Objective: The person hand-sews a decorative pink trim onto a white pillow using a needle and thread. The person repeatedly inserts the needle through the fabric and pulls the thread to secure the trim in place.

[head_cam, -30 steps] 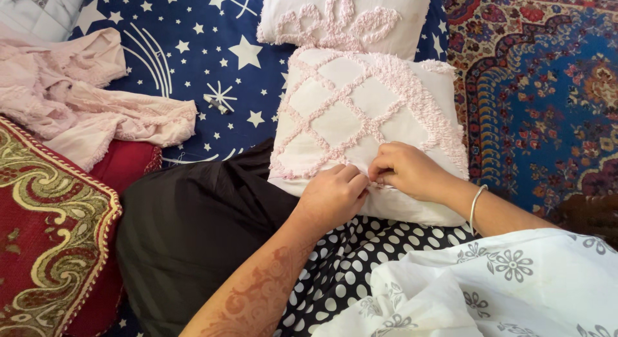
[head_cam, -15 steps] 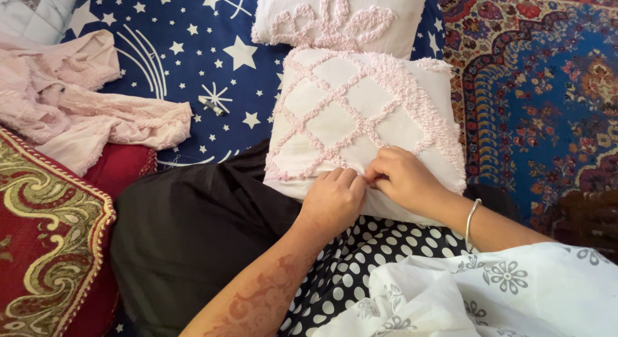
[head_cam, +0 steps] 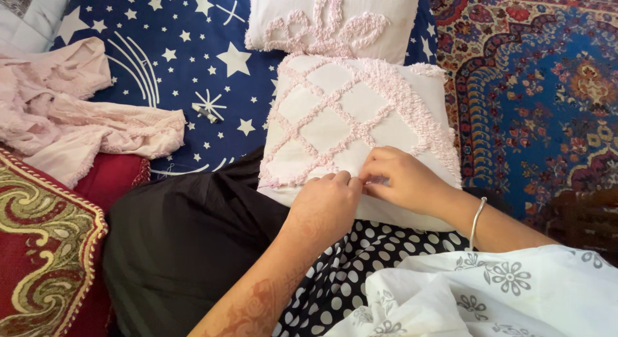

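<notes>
A white cushion cover (head_cam: 335,118) with a pink tufted lattice pattern lies on my lap, over black cloth. My left hand (head_cam: 325,205) rests on its near edge with the fingers curled, pinching the fabric. My right hand (head_cam: 402,179) meets it there, fingertips pressed on the same spot of the pink tufting. Whether a needle sits between the fingers is too small to tell. A thin bangle (head_cam: 476,221) circles my right wrist.
A second white cushion (head_cam: 331,21) with a pink flower motif lies just beyond. A blue star-print sheet (head_cam: 174,60) holds a small pale object (head_cam: 205,112), with crumpled pink fabric (head_cam: 71,124) at left. A red and gold cushion (head_cam: 45,240) lies near left; a patterned rug (head_cam: 534,86) lies right.
Both hands have stayed on the cushion cover's near edge with only small finger movements. The view has shifted slightly.
</notes>
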